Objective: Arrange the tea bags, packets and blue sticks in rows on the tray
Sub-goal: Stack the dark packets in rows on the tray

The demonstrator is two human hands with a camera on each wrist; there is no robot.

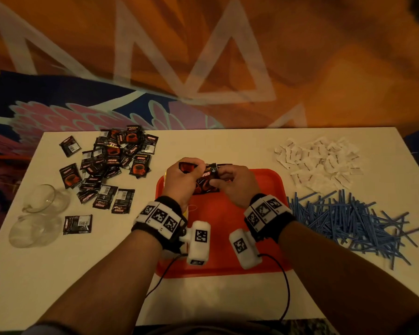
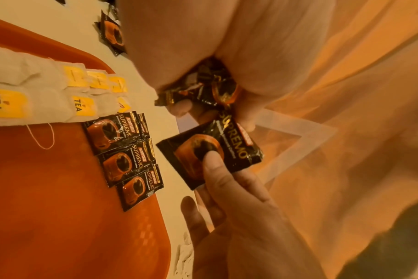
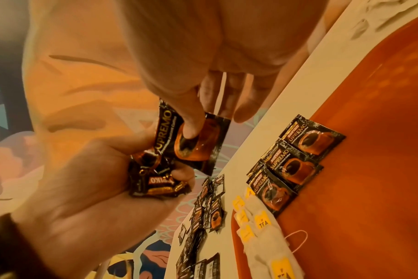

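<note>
My right thumb pins one black coffee packet (image 2: 212,156), face up and tilted, just beyond the bunch of crumpled packets (image 3: 155,177) in my left fist. Below my grip, three packets (image 2: 129,158) overlap in a row beside tea bags (image 2: 43,98) on the red tray (image 1: 218,238).

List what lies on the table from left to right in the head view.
Two glass cups → pile of black coffee packets → red tray, with both hands over its far end → heap of blue sticks, with the white packets behind it.
</note>
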